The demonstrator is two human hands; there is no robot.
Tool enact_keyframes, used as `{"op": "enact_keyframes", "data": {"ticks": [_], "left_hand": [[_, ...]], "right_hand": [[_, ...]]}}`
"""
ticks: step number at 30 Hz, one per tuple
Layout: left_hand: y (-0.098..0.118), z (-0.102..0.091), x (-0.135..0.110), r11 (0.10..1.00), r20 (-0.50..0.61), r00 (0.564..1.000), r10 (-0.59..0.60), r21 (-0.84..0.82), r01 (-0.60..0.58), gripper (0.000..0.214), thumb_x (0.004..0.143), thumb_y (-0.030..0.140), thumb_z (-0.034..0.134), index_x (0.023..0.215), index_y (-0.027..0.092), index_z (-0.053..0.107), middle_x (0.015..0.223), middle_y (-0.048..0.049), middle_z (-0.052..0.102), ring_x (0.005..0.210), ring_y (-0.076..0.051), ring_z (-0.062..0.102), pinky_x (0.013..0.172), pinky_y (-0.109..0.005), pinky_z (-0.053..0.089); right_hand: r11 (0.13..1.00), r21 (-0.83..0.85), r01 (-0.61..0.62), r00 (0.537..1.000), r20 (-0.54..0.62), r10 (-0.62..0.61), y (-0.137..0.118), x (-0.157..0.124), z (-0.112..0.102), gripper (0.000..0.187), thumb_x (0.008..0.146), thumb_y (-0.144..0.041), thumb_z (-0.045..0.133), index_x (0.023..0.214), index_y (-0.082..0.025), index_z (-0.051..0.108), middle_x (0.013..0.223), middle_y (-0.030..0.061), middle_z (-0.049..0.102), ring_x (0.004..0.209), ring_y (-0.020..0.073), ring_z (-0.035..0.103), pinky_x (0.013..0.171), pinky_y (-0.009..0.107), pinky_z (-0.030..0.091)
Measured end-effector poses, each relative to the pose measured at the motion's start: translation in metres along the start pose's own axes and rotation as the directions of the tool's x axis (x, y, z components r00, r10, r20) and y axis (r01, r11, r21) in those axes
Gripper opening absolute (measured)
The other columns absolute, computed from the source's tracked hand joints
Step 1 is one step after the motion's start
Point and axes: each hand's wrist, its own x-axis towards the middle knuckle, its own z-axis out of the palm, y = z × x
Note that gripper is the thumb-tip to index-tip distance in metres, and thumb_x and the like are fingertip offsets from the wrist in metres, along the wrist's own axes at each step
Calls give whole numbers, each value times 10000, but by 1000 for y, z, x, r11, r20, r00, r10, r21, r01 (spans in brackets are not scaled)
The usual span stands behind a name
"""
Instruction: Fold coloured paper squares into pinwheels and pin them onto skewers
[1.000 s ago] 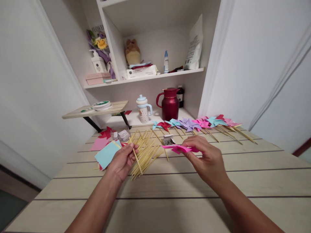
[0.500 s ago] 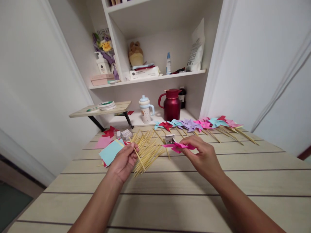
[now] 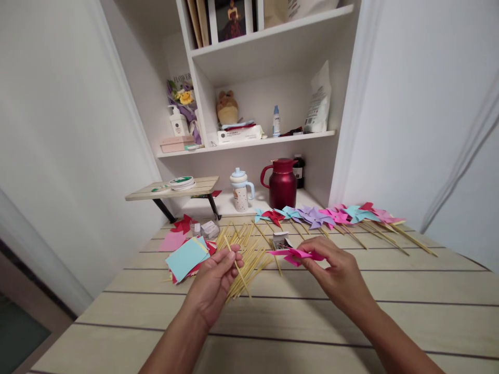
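Observation:
My left hand (image 3: 216,278) is closed in a pinch on one thin wooden stick (image 3: 238,268), held just above the loose pile of wooden sticks (image 3: 251,252) on the table. A little to the right, my right hand (image 3: 335,270) pinches a folded pink paper pinwheel (image 3: 296,254) by its centre. A small open box of pins (image 3: 281,240) sits just behind the pinwheel.
A row of finished pinwheels (image 3: 331,215) on sticks lies along the far right of the wooden table (image 3: 273,317). Coloured paper squares (image 3: 187,256) lie at the left. A red jug (image 3: 284,183) and a cup (image 3: 240,189) stand behind, under shelves. A low side table (image 3: 173,188) is at back left.
The view has tilted upward, so more of the shelves shows. Both hands keep their hold; the left hand with the stick has drawn slightly nearer the pinwheel.

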Motion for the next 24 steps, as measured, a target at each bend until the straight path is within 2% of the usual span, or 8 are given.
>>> {"op": "enact_keyframes", "data": {"ticks": [6, 12, 17, 24], "left_hand": [[-2, 0, -3, 994, -16, 1000, 11, 106, -9, 114, 815, 145, 702, 908, 91, 740, 845, -87, 692, 684, -84, 627, 557, -143, 479], [-5, -4, -3, 967, -26, 997, 68, 250, -60, 263, 688, 313, 819, 841, 108, 761, 855, -93, 709, 660, -90, 586, 563, -170, 438], [-6, -4, -5, 924, -54, 987, 151, 364, -122, 259, 677, 364, 798, 763, 123, 764, 771, -82, 704, 601, -91, 503, 549, -198, 381], [-4, 1, -9, 872, -98, 970, 223, 465, -154, 216, 684, 356, 776, 716, 143, 756, 715, -79, 711, 710, -163, 590, 608, -238, 391]], "right_hand": [[1000, 1, -12, 1000, 6, 12, 0, -1, 0, 77, 899, -196, 584, 869, -243, 637, 829, 25, 678, 800, 212, 613, 708, 344, 463], [1000, -6, -5, 1000, -1, 5, 0, 0, 0, 73, 895, -219, 588, 847, -245, 638, 818, 29, 685, 789, 219, 623, 691, 350, 479], [1000, -8, -13, 1000, 6, 13, 1, 1, 1, 72, 883, -194, 592, 856, -246, 633, 825, 31, 679, 792, 220, 618, 685, 348, 477], [1000, 7, -23, 999, 25, 23, 2, 0, 1, 72, 884, -186, 598, 866, -244, 636, 832, 30, 675, 800, 216, 611, 687, 340, 472]]}}
